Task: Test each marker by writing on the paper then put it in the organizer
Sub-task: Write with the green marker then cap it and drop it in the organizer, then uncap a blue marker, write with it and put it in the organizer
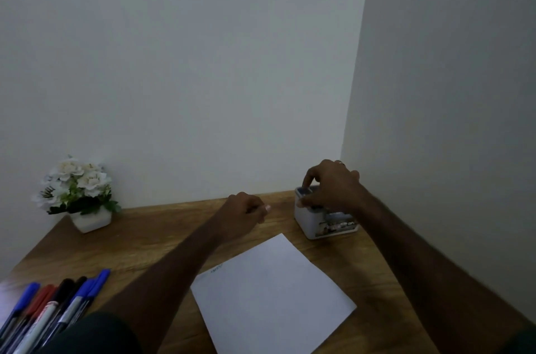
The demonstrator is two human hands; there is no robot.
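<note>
On the wooden bench [139, 240], the right hand [330, 184] pinches a marker [305, 190] into the organizer [311, 223] at right-centre; left hand [242, 213], grip curled empty, should next fetch from the markers [49, 313] at lower left.

**Dim, flat lighting; soft focus throughout**

Overall exposure is low. The plain grey-white wall [185, 63] shades darker towards the right-hand panel. No hard shadows or glare. Both forearms render nearly black, detail lost. The bundle of blue, red and black markers [49, 313] at lower left is smeared by edge blur. Wide-angle distortion slants the brown wooden tabletop [150, 231]. The faint scribble on the white paper sheet [272, 295] is illegible.
</note>
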